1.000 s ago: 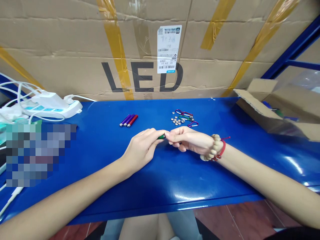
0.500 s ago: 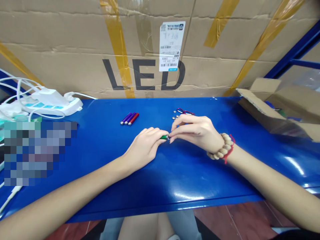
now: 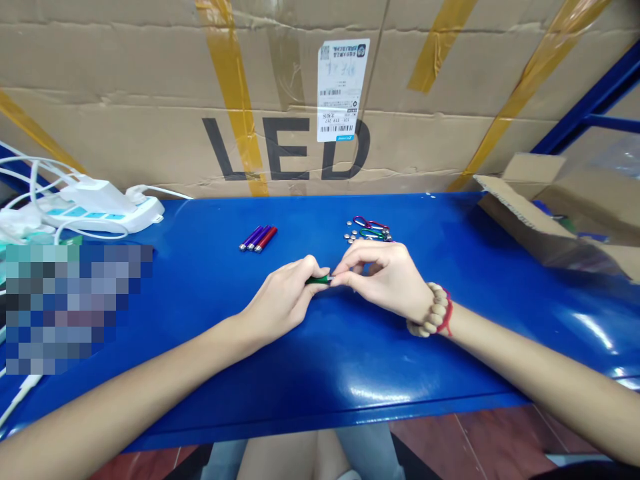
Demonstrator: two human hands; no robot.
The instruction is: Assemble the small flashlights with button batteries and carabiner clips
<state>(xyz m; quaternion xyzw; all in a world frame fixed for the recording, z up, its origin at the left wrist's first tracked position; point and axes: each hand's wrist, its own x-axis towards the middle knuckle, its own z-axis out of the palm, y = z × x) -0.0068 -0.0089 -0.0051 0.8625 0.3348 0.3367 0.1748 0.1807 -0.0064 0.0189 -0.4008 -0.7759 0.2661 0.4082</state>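
My left hand [image 3: 283,297] is closed round a small green tube [image 3: 320,279], of which only the right end shows. My right hand [image 3: 383,277], with a bead bracelet and a red cord at the wrist, pinches at that end with thumb and forefinger; what is between them is too small to make out. Both hands rest on the blue table [image 3: 320,360]. Just behind the right hand lie several small silver button cells [image 3: 351,235] and coloured carabiner clips [image 3: 371,227]. Three small tubes [image 3: 258,239], two purple and one red, lie side by side farther left.
A big cardboard box [image 3: 300,87] marked LED stands along the table's back edge. A white power strip [image 3: 95,207] with cables sits at the back left, above a blurred patch. An open cardboard box [image 3: 555,207] stands at the right.
My right hand turned palm-down, lifted toward the button cells half a second ago, and has come back down to pinch at the green tube's end. The left hand has barely moved.
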